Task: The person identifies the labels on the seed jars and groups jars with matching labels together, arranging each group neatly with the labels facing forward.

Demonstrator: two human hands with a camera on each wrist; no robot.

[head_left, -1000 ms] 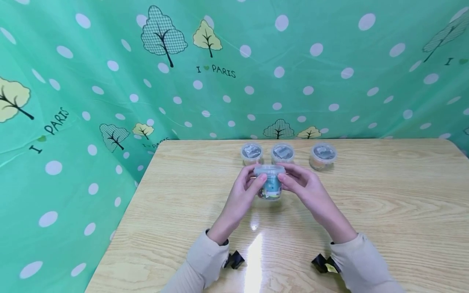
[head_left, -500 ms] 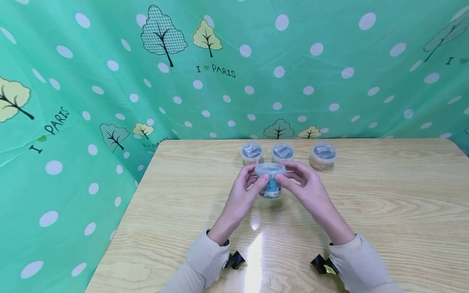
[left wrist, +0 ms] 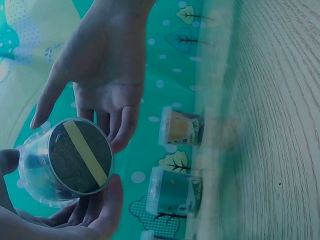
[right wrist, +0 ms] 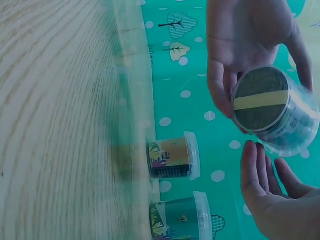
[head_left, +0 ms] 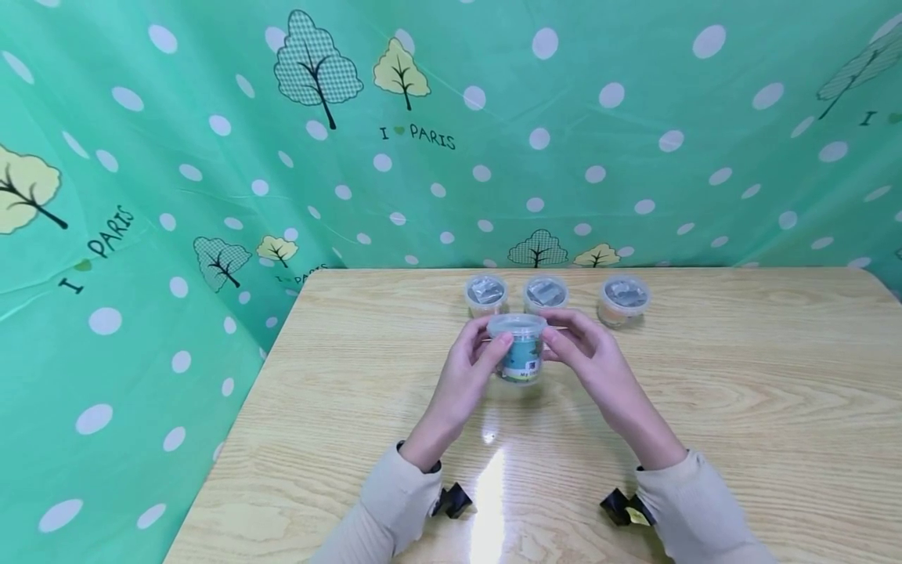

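Observation:
A clear plastic tub [head_left: 520, 354] with a teal label and translucent lid is held upright, raised above the table. My left hand [head_left: 461, 372] grips it from the left, thumb on its front. The tub's dark underside [left wrist: 79, 157], crossed by a pale yellow strip, shows in the left wrist view. Alongside the tub's right edge is my right hand [head_left: 595, 356], its thumb near the rim. In the right wrist view, the right hand [right wrist: 280, 205] has its fingers spread out and apart from the tub [right wrist: 295, 125].
Three similar tubs stand in a row toward the table's back: a left tub [head_left: 486, 294], a middle tub [head_left: 546, 293] and a right tub [head_left: 623, 301]. The wooden table [head_left: 761, 392] meets a green dotted curtain [head_left: 634, 157] behind and at the left.
The tub has turned in place, so more print shows at the front of its label. My right thumb has shifted from the tub's front to its right edge.

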